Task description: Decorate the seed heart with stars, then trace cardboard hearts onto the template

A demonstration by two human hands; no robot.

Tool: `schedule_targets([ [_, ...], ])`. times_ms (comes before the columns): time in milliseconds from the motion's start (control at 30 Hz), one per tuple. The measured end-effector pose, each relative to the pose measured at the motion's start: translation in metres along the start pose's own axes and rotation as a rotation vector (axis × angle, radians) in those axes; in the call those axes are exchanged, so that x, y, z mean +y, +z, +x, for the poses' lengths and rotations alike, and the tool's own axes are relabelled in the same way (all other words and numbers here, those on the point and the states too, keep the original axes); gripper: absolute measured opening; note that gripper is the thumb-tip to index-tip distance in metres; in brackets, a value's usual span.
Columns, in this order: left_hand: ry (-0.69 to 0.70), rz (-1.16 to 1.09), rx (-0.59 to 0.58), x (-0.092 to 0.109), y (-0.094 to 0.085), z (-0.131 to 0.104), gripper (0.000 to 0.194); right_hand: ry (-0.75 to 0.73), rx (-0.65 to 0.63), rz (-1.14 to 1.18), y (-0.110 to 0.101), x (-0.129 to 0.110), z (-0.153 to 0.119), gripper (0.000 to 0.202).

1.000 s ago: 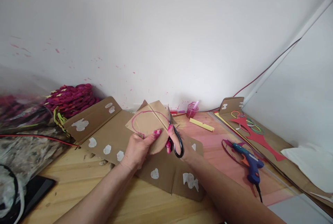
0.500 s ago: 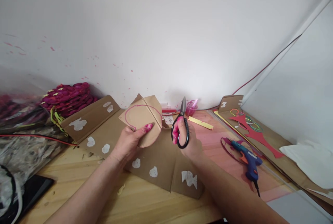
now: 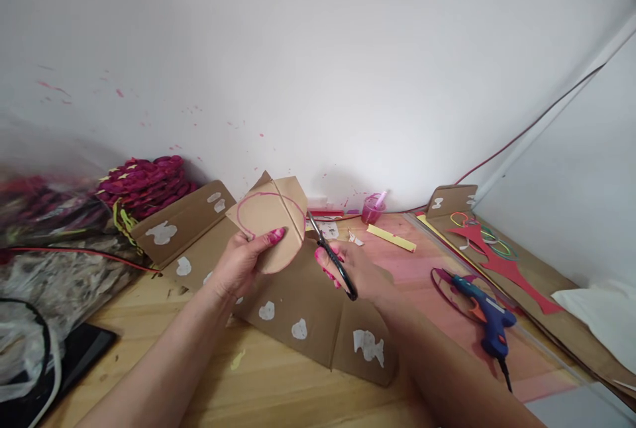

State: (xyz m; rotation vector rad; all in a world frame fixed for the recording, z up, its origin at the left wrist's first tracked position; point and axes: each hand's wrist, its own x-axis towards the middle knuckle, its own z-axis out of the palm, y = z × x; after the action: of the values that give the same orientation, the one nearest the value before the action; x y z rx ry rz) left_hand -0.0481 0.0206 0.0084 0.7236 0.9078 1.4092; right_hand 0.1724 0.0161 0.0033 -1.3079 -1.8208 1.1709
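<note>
A piece of tan cardboard (image 3: pixel 271 216) with a pink curved line drawn on it is pinched in my left hand (image 3: pixel 246 256), thumb on top. Its lower right edge is rounded, its upper edge has corners. My right hand (image 3: pixel 348 269) is wrapped round the black handles of a pair of scissors (image 3: pixel 325 246). The blades point up and left, with their tips beside the right edge of the cardboard piece. Under both hands lies a large flat cardboard sheet (image 3: pixel 298 302) with white patches.
A blue glue gun (image 3: pixel 489 319), yellow strip (image 3: pixel 391 238) and pink cup (image 3: pixel 372 209) are to the right. Red cutouts (image 3: pixel 501 267) lie farther right. Magenta pieces (image 3: pixel 149 183), plastic bags (image 3: pixel 44 289) and a black flat object (image 3: pixel 82 355) are at the left.
The scissors have swung from upright to leaning left, and their tips have come to the cardboard's right edge. A small white scrap now shows behind my right hand. The view has shifted slightly.
</note>
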Motion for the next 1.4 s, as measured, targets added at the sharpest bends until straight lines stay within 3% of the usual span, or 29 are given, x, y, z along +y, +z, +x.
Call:
schedule_targets([
  [200, -0.011, 0.056, -0.012, 0.0016, -0.0021, -0.0026, 0.042, 0.034, -0.115, 0.042, 0.0025, -0.0042, -0.0036, 0.048],
  [500, -0.008, 0.103, -0.038, -0.0015, -0.0020, -0.0023, 0.046, 0.071, -0.067, 0.092, 0.0074, 0.0005, -0.0020, 0.048],
  [900, 0.004, 0.099, -0.057, -0.0033, -0.0009, -0.0060, 0.044, -0.008, -0.042, 0.027, 0.0082, 0.0004, -0.0044, 0.050],
  [1400, -0.008, 0.135, -0.017, -0.0038, 0.0026, -0.0079, 0.050, 0.017, -0.039, 0.062, 0.0087, -0.0023, -0.0053, 0.053],
])
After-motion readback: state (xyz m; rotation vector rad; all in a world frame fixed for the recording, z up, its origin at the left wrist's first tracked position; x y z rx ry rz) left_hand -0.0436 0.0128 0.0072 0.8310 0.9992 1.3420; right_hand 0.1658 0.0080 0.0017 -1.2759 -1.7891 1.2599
